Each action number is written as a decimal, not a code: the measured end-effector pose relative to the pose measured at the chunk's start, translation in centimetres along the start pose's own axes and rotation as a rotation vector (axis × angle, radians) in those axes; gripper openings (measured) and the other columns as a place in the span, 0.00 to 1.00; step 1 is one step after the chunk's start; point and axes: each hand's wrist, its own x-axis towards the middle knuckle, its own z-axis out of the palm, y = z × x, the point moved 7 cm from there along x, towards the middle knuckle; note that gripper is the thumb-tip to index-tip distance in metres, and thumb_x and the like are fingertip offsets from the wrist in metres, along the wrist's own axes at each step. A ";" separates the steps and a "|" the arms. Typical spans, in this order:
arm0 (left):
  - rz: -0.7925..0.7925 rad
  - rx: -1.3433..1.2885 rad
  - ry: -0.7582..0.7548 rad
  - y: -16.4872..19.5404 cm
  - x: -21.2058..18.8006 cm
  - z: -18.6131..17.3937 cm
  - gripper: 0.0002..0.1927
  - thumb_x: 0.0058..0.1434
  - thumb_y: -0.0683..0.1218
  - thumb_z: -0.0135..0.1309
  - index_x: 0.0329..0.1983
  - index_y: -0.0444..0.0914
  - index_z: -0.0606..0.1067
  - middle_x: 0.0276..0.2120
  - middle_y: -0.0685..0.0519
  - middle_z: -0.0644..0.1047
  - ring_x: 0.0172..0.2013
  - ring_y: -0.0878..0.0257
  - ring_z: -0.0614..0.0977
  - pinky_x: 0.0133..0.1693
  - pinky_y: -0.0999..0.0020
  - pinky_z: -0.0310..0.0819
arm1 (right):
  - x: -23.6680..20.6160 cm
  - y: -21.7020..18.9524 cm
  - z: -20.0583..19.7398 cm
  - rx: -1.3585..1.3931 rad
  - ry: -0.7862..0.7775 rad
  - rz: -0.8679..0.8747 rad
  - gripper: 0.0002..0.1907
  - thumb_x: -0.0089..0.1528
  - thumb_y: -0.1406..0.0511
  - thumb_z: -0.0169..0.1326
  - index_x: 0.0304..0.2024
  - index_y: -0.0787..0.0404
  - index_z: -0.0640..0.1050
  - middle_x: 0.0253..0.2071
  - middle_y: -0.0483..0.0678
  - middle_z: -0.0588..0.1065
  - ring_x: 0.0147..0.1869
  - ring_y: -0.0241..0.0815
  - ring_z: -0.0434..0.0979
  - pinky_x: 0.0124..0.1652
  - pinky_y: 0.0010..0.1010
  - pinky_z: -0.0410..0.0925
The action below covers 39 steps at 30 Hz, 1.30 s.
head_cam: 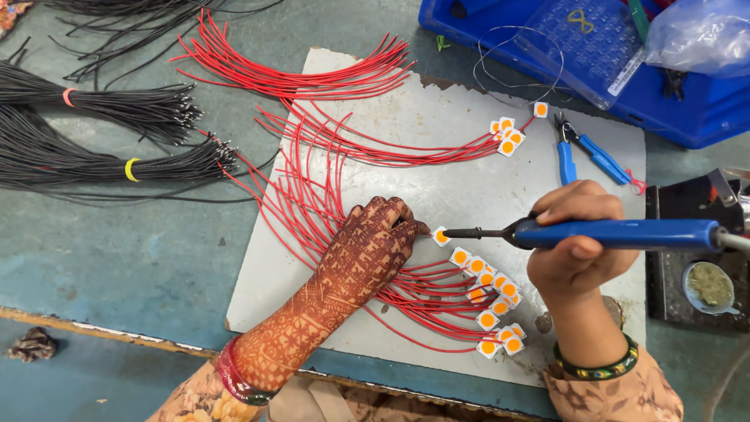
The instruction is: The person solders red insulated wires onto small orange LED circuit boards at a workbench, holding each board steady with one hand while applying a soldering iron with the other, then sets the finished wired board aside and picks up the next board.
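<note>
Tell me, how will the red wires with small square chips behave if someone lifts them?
The red wires curve loosely on the grey board, so they probably flop. The square chips look thin and light, likely dangling and tangling.
</note>
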 end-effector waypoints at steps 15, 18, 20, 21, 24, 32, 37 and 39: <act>-0.038 -0.053 -0.007 -0.2 0.2 -0.1 0.15 0.57 0.42 0.53 0.47 0.44 0.80 0.41 0.53 0.72 0.47 0.56 0.74 0.45 0.56 0.66 | 0.7 -1.6 2.0 -0.064 -0.129 -0.115 0.29 0.77 0.46 0.39 0.39 0.66 0.67 0.29 0.50 0.70 0.29 0.45 0.76 0.29 0.29 0.66; -0.036 -0.053 -0.003 -0.1 0.2 -0.1 0.14 0.58 0.42 0.53 0.47 0.44 0.80 0.41 0.54 0.72 0.47 0.56 0.74 0.45 0.56 0.66 | 0.7 -1.7 2.0 -0.075 -0.149 -0.103 0.29 0.76 0.46 0.39 0.39 0.65 0.68 0.30 0.50 0.70 0.29 0.45 0.75 0.29 0.29 0.66; -0.019 -0.052 0.015 0.0 0.2 -0.3 0.15 0.58 0.42 0.53 0.48 0.44 0.80 0.41 0.53 0.71 0.47 0.56 0.74 0.45 0.56 0.66 | 0.9 -1.8 2.0 -0.067 -0.138 -0.115 0.29 0.76 0.46 0.40 0.39 0.65 0.67 0.30 0.50 0.70 0.29 0.45 0.75 0.30 0.29 0.67; -0.010 -0.052 0.024 0.0 0.1 -0.4 0.15 0.58 0.42 0.53 0.48 0.43 0.80 0.41 0.53 0.71 0.47 0.56 0.74 0.45 0.56 0.66 | 1.0 -1.9 1.9 -0.057 -0.122 -0.131 0.29 0.77 0.46 0.40 0.40 0.66 0.67 0.30 0.50 0.70 0.29 0.45 0.76 0.30 0.29 0.67; -0.014 -0.077 0.024 0.0 0.1 -0.4 0.15 0.58 0.42 0.54 0.49 0.43 0.79 0.41 0.53 0.72 0.48 0.56 0.74 0.46 0.56 0.67 | 1.2 -2.1 1.7 -0.062 -0.082 -0.166 0.29 0.76 0.46 0.40 0.38 0.67 0.65 0.29 0.51 0.70 0.30 0.46 0.75 0.29 0.29 0.68; -0.025 -0.059 0.020 0.1 0.1 -0.4 0.15 0.57 0.42 0.54 0.47 0.43 0.79 0.42 0.52 0.71 0.48 0.55 0.74 0.46 0.54 0.67 | 0.9 -2.0 1.9 -0.073 -0.135 -0.117 0.30 0.76 0.45 0.40 0.39 0.65 0.68 0.28 0.49 0.70 0.28 0.44 0.76 0.29 0.27 0.66; -0.044 -0.065 -0.010 -0.1 0.3 -0.2 0.14 0.57 0.42 0.55 0.47 0.43 0.79 0.42 0.52 0.72 0.48 0.55 0.75 0.46 0.54 0.67 | 0.8 -1.9 2.0 -0.085 -0.159 -0.120 0.29 0.76 0.45 0.39 0.39 0.65 0.68 0.29 0.49 0.70 0.28 0.44 0.76 0.30 0.28 0.67; -0.038 -0.064 -0.010 -0.1 0.3 -0.2 0.14 0.58 0.42 0.55 0.47 0.42 0.79 0.42 0.51 0.72 0.49 0.55 0.75 0.46 0.54 0.67 | 0.8 -2.0 2.0 -0.088 -0.158 -0.143 0.29 0.76 0.46 0.40 0.40 0.65 0.68 0.29 0.49 0.70 0.29 0.45 0.76 0.30 0.29 0.67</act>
